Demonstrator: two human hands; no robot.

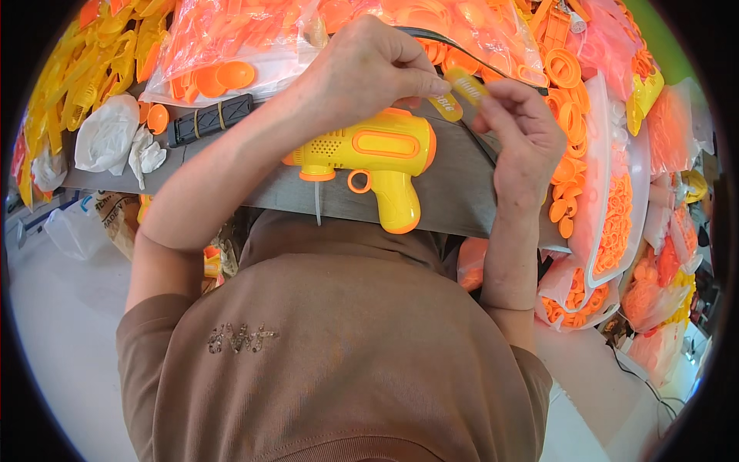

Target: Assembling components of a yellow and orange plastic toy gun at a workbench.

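My left hand (389,77) pinches a small yellow oval strip (446,107) with pale lettering between thumb and finger. Close beside it, my right hand (522,127) grips a second yellow oval strip (465,83) by its end. These look like flat labels, though their material is hard to tell. Below both hands, a yellow toy gun (369,150) with orange trim lies on its side at the table's near edge. Its handle points toward me, and a thin clear tube (317,202) hangs from under its front. Neither hand touches the gun.
Bags of orange plastic parts (231,38) line the back of the grey table (462,185). At left are yellow parts (100,69), crumpled white plastic (108,135) and a black block with rubber bands (209,121). A clear bin of orange rings (614,223) stands at right.
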